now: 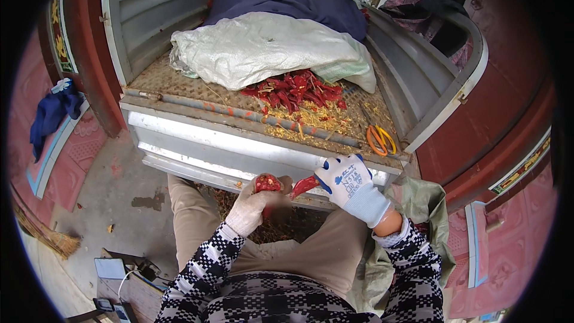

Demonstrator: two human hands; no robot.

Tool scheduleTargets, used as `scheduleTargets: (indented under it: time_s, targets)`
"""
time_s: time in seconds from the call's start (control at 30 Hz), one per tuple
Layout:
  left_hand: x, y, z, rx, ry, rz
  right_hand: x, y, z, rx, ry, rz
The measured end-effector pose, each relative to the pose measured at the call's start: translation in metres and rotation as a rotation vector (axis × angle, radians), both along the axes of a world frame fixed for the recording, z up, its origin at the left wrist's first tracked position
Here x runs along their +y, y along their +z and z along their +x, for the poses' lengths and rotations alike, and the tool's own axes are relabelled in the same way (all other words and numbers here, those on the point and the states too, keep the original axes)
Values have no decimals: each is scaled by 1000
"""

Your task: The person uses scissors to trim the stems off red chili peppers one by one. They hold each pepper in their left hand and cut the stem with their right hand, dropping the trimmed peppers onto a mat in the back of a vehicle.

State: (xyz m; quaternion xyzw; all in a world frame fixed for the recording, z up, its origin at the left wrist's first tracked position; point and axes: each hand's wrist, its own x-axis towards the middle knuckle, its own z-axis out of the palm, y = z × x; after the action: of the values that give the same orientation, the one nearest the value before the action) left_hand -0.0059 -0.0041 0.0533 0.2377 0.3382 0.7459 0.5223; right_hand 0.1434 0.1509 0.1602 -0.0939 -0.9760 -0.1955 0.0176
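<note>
My left hand (251, 203), in a white knit glove, is closed around a red dried chili pepper (267, 183); a smear hides part of its fingers. My right hand (350, 180), in a white glove with blue fingertips, pinches another red chili pepper (304, 187), its tip pointing toward the left hand. Both hands are over my lap, just in front of the lowered tailgate (227, 142) of a small truck bed. On the bed, a heap of red chili peppers (293, 91) lies at the mouth of a white woven sack (257, 48), with yellow seeds (317, 118) scattered around.
Orange and yellow loop handles (381, 140), apparently scissors, rest at the bed's right corner. Behind the sack bulges a dark blue cover (287, 0). A green sack (430, 206) stands by my right leg. At left are a broom (57, 239) and a small table (140, 299) with devices.
</note>
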Motion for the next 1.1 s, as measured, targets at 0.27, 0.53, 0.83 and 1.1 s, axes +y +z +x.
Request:
scheduleTargets:
  time_s: [0.27, 0.53, 0.83, 1.1]
  targets:
    - [1, -13, 5, 77, -31, 8, -23, -13, -12, 140, -14, -755]
    - [3, -10, 8, 146, -6, -27, -16, -48, -2, 410, 110, -975]
    - [3, -17, 11, 2, -21, -13, -28, -76, -14, 633, 263, -492]
    - [5, -2, 21, 144, 149, -100, -34, -108, -12, 868, -248, -1874]
